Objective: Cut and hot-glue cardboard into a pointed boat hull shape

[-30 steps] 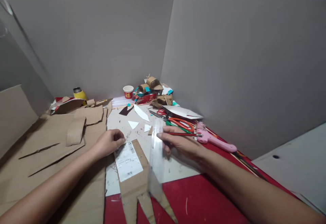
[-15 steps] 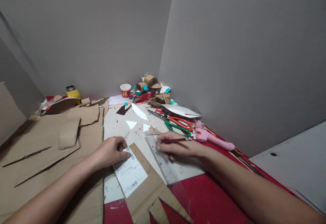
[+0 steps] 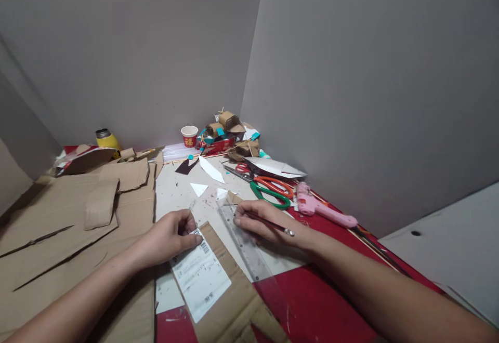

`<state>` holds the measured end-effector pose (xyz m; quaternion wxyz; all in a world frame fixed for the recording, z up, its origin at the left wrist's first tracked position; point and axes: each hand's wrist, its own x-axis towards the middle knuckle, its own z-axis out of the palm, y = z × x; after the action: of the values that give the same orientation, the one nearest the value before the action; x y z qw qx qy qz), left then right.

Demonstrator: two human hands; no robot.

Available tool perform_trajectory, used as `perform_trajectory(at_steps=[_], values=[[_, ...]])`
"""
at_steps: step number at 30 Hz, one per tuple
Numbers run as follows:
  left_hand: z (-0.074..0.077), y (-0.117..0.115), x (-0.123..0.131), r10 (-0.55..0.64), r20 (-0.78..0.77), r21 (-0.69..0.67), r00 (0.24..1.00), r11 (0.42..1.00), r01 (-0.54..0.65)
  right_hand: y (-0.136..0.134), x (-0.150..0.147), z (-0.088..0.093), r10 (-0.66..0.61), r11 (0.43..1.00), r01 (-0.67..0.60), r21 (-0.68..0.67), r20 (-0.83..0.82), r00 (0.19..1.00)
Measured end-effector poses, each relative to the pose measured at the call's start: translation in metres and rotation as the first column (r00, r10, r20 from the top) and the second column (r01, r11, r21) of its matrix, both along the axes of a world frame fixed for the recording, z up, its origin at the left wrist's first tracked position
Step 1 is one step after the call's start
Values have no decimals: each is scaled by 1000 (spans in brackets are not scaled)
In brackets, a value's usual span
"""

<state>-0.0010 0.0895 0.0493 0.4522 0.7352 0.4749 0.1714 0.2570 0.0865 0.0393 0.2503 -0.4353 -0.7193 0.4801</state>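
The ruler (image 3: 245,244), raised on edge a second ago, now lies flat on the table (image 3: 175,197), just beside the right edge of the cardboard (image 3: 234,291). The right hand (image 3: 268,221) presses it down with its fingertips, a pencil (image 3: 271,223) pinched between the fingers. The left hand (image 3: 169,236), fingers curled, pinches the cardboard's far corner at the label (image 3: 200,275). Scissors (image 3: 273,189) and a glue gun (image 3: 323,210) crowd the right; open table lies ahead.

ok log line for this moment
left hand: on labelled cardboard piece | right hand: pencil held, on clear ruler | scissors, glue gun beyond
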Motion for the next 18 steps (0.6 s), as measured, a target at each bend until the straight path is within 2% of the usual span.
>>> perform_trajectory(at_steps=[2, 4, 6, 9, 12, 14, 16, 18], values=[[-1, 0, 1, 10, 183, -159, 983, 987, 19, -2, -2, -1, 2, 1000, -2, 6, -13, 1000], [-2, 0, 2, 75, 283, -293, 956, 956, 12, -2, -3, -1, 6, 1000, -6, 5, -30, 1000], [-3, 2, 2, 141, 328, -352, 934, 936, -17, -1, -3, -3, -6, 1000, 6, -9, -60, 998], [-7, 6, -1, 212, 364, -360, 907, 930, -73, 2, 1, -3, -44, 999, 42, -24, -99, 994], [-9, 9, -5, 226, 350, -325, 909, 940, -108, 5, 7, 4, -109, 994, 110, 12, -106, 988], [-10, 11, -6, 206, 307, -255, 929, 958, -128, 6, 12, 11, -174, 981, 181, 65, -104, 979], [-9, 13, -7, 219, 258, -120, 941, 974, -194, 5, 15, 18, -250, 960, 263, 99, -124, 960], [-6, 14, -7, 287, 236, 40, 928, 952, -305, 3, 14, 21, -311, 943, 326, 71, -169, 935]])
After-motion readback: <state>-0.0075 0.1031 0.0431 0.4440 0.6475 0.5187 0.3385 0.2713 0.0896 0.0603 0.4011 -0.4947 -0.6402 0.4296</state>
